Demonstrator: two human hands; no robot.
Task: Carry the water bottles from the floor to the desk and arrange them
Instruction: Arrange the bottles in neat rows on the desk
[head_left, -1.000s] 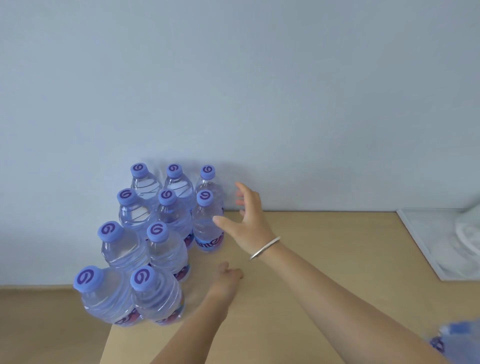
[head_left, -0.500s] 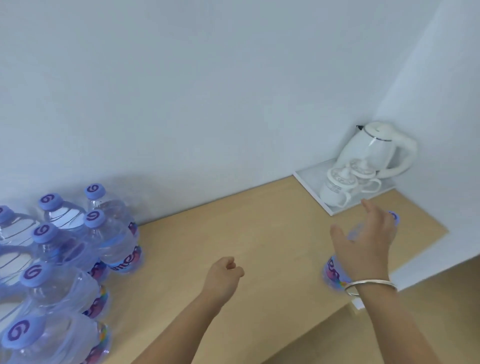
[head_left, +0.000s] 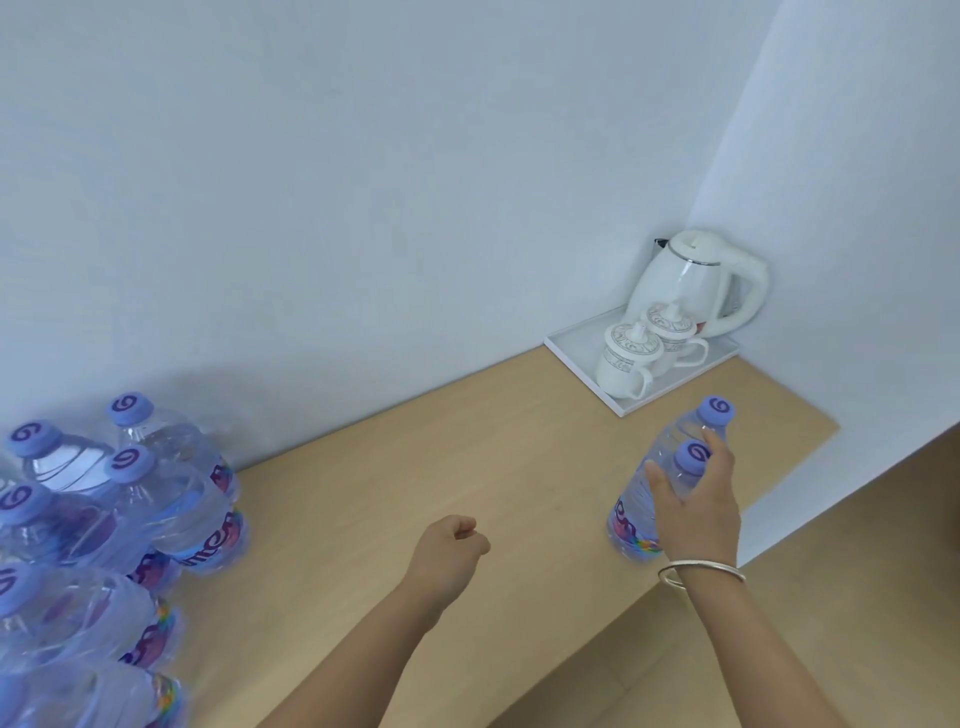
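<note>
Reaching over the desk (head_left: 467, 452), the person's left hand (head_left: 449, 556) hung above the wood with its fingers curled into a loose fist, holding nothing. The right hand (head_left: 693, 512), a bangle (head_left: 701, 570) on its wrist, curled round the shoulders of two bottles (head_left: 636, 514) standing together near the desk's right front edge, thumb on one side and fingers over the nearer cap. Both caps were lilac with a purple spiral printed on top, and the bottom label showed purple lettering and a rainbow stripe, too hidden to read. At the left, a cluster (head_left: 119, 530) of the same bottles stood close-packed on the desk, running from the near edge to the wall (head_left: 363, 182); their labels were blurred, with only fragments of purple letters showing. Farther off, in the right corner, a white tray (head_left: 574, 345) held two lidded white cups (head_left: 631, 358) with a patterned grey band, and behind them a white kettle (head_left: 693, 283).
</note>
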